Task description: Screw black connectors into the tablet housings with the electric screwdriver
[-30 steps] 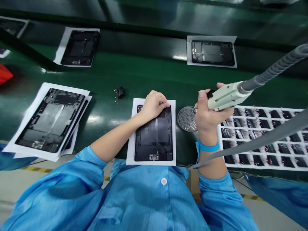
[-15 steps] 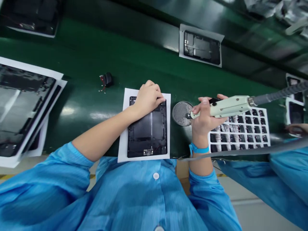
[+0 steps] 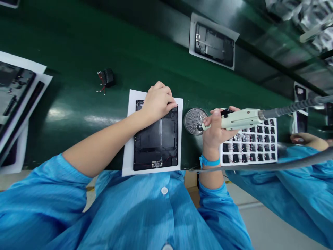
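Note:
An open tablet housing (image 3: 156, 140), black inside with a small circuit board near its lower edge, lies on a white sheet (image 3: 128, 152) in front of me. My left hand (image 3: 158, 101) rests across its top end, fingers curled and pressed together at the upper right corner; whatever they pinch there is hidden. My right hand (image 3: 216, 130) is wrapped round a pale green electric screwdriver (image 3: 240, 119), held almost level and pointing left. Its tip reaches over the round perforated metal dish (image 3: 193, 119), which is just right of the sheet.
Right of the dish, a white compartment tray (image 3: 274, 140) holds several small black wired parts. More such parts (image 3: 108, 77) lie on the green bench at left. Stacked tablet housings (image 3: 15, 90) stand far left; another housing (image 3: 214, 44) is at the back. A co-worker's hand (image 3: 308, 139) shows at right.
The whole view has shifted, so most things appear further left. Both hands keep nearly the same places at the housing and the dish.

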`<state>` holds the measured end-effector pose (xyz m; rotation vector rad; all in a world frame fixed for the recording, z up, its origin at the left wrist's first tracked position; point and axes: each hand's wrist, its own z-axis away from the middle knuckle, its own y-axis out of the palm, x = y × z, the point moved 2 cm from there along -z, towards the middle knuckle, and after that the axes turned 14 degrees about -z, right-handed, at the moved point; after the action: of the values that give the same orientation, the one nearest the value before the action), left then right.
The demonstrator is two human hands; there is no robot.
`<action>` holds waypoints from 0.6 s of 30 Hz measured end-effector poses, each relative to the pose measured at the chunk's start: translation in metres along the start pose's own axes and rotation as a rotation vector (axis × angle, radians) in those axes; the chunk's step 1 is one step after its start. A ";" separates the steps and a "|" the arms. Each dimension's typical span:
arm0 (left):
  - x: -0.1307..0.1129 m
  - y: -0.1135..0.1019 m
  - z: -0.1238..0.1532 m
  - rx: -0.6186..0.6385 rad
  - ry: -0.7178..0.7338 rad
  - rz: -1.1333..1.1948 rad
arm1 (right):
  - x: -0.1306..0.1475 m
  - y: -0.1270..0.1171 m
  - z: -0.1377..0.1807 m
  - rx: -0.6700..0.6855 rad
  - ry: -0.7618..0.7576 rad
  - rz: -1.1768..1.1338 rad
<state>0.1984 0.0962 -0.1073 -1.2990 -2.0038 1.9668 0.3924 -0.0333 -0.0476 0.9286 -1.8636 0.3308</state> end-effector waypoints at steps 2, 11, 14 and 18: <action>0.000 0.000 0.000 0.003 0.002 0.003 | 0.000 0.002 0.001 -0.006 0.003 0.027; 0.000 -0.001 -0.002 -0.018 -0.008 -0.003 | 0.016 0.008 -0.008 0.017 -0.029 0.012; -0.004 -0.002 -0.003 -0.020 -0.008 -0.007 | 0.031 0.033 -0.019 0.047 -0.106 -0.017; -0.007 -0.005 -0.003 -0.014 -0.008 -0.022 | 0.020 0.078 -0.025 0.106 -0.088 -0.006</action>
<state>0.2018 0.0953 -0.0996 -1.2693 -2.0296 1.9550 0.3481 0.0246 -0.0055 1.0346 -1.9389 0.3940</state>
